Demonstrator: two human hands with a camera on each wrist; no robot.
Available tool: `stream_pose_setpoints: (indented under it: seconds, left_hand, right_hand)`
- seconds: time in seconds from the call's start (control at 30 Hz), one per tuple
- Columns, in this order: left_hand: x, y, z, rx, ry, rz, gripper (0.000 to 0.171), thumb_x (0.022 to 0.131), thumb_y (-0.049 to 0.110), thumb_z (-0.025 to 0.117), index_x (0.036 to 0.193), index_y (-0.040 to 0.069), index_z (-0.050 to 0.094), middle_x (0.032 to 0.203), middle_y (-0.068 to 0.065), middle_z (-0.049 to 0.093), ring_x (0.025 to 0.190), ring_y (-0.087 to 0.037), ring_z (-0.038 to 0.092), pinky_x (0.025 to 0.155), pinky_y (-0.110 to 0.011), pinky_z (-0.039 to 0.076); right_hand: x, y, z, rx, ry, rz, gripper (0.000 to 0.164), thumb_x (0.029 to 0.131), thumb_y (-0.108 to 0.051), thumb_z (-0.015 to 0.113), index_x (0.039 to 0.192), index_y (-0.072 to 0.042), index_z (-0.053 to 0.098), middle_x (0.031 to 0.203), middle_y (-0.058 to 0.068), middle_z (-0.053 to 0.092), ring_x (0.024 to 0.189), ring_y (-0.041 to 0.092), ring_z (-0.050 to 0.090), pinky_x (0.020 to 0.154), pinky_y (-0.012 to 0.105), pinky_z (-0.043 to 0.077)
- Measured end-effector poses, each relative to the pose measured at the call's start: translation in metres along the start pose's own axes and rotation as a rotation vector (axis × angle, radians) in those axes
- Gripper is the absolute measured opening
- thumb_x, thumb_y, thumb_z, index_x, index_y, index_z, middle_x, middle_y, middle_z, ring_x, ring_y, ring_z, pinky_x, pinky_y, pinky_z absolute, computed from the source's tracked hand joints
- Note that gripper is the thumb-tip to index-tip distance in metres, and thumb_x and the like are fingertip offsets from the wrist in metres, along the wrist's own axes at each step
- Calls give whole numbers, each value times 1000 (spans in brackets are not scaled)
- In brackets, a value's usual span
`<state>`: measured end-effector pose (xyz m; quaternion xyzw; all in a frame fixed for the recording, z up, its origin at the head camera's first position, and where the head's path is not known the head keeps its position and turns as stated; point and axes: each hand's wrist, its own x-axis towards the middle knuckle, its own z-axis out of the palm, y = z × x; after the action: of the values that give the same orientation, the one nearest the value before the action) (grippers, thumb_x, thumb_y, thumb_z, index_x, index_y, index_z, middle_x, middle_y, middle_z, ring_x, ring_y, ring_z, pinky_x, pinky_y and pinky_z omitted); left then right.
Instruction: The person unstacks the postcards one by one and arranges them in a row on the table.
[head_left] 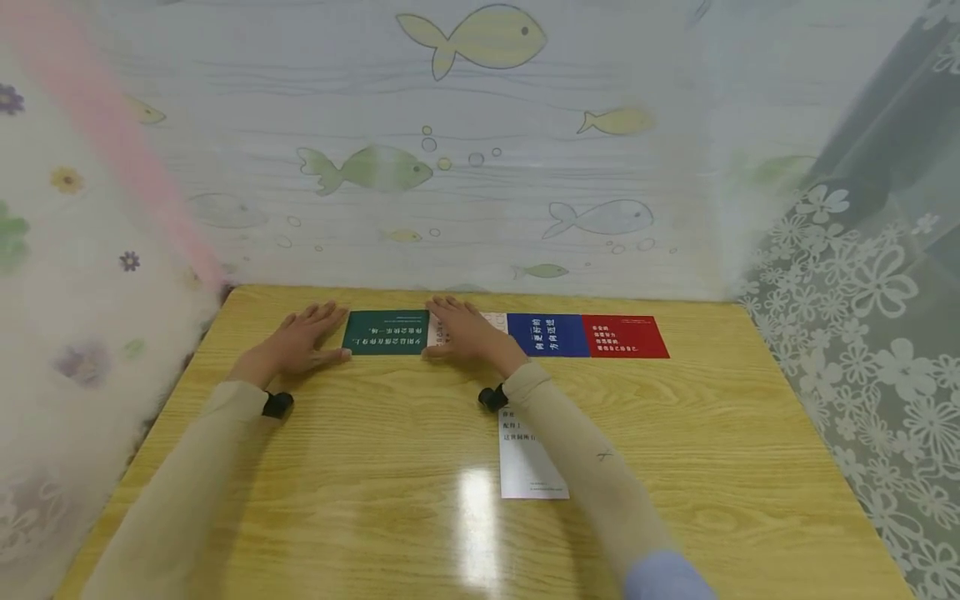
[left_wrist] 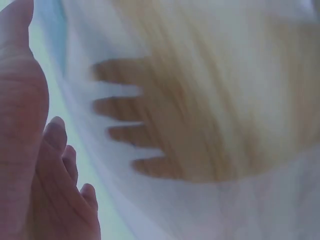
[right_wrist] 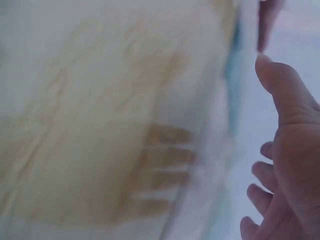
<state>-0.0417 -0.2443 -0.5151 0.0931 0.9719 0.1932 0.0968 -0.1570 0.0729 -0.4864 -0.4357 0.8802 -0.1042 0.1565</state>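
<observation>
A row of cards lies along the back of the table. My left hand (head_left: 300, 343) is at the left end, fingers straight, its thumb and fingertips against the left edge of the green card (head_left: 388, 335). Flat on the pale pink card (head_left: 497, 320) rests my right hand (head_left: 471, 333), fingers extended and covering most of it. To its right come the blue card (head_left: 549, 336) and the red card (head_left: 626, 337). Nearer, a white card (head_left: 534, 471) with dark print lies partly under my right forearm. Both wrist views show straight fingers and blurred pale shapes, no cards.
The wooden table (head_left: 360, 467) meets a fish-patterned curtain (head_left: 480, 208) just behind the cards. A flowered white cloth (head_left: 67, 275) borders the left side, and floral lace (head_left: 892, 358) hangs along the right. Both wrists wear a black device.
</observation>
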Motion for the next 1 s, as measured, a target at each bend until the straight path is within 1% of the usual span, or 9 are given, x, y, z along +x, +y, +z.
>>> stream_pose_setpoints:
  seconds: [0.13, 0.23, 0.33, 0.4, 0.5, 0.6, 0.77, 0.9, 1.0]
  left_hand:
    - [-4, 14, 6, -43, 89, 61, 89, 99, 47, 62, 162, 3, 17, 168, -27, 10, 153, -52, 4, 118, -74, 3]
    - [-12, 34, 12, -108, 136, 120, 79, 101, 33, 64, 160, -2, 23, 166, -28, 15, 152, -54, 6, 117, -76, 6]
    - [-22, 58, 23, -142, 160, 171, 69, 102, 21, 62, 158, -4, 28, 165, -29, 20, 151, -54, 10, 117, -75, 9]
    - [-28, 77, 33, -132, 180, 206, 65, 102, 16, 62, 156, -5, 33, 163, -28, 26, 151, -54, 14, 118, -74, 12]
    - [-34, 107, 48, -86, 193, 263, 60, 101, 15, 62, 153, -5, 39, 162, -25, 31, 150, -51, 20, 119, -71, 16]
    - [-41, 140, 62, -62, 171, 316, 59, 103, 20, 60, 153, -3, 41, 162, -21, 33, 152, -46, 22, 122, -66, 17]
    - [-53, 196, 83, -20, 61, 398, 60, 105, 33, 54, 157, 8, 38, 165, -10, 33, 155, -33, 22, 125, -57, 16]
    - [-61, 238, 97, 30, -4, 490, 58, 107, 36, 49, 159, 12, 37, 166, -4, 32, 156, -27, 21, 126, -53, 18]
    - [-65, 261, 106, 72, -39, 551, 56, 109, 37, 45, 159, 13, 37, 166, -1, 31, 156, -26, 23, 126, -53, 20]
  right_hand:
    - [-25, -2, -11, 74, 55, -66, 90, 97, -49, 65, 163, -8, 20, 170, 13, 16, 158, 32, 7, 129, 52, 6]
    - [-51, -1, -13, 120, 78, -113, 84, 99, -42, 66, 163, -8, 23, 170, 14, 17, 158, 34, 8, 128, 54, 8]
    - [-80, 3, -9, 148, 79, -138, 80, 98, -37, 68, 162, -9, 28, 169, 14, 22, 158, 33, 10, 128, 54, 12]
    - [-100, 6, -5, 167, 57, -141, 78, 98, -36, 69, 161, -10, 30, 168, 13, 24, 158, 31, 12, 127, 53, 15]
    - [-128, 11, 2, 187, 8, -139, 76, 98, -36, 68, 160, -9, 32, 168, 12, 25, 158, 31, 13, 127, 52, 18]
    - [-152, 17, 6, 209, -44, -117, 76, 99, -37, 67, 160, -10, 32, 169, 10, 24, 158, 31, 13, 127, 52, 19]
    - [-185, 23, 11, 227, -93, -48, 75, 97, -38, 68, 160, -14, 35, 168, 5, 27, 157, 28, 16, 127, 50, 20]
    - [-204, 25, 13, 224, -106, -11, 73, 97, -35, 69, 160, -16, 36, 166, 4, 32, 156, 29, 22, 126, 50, 24]
    - [-215, 26, 14, 243, -121, 6, 72, 97, -31, 69, 159, -15, 37, 165, 6, 35, 154, 30, 27, 125, 51, 26]
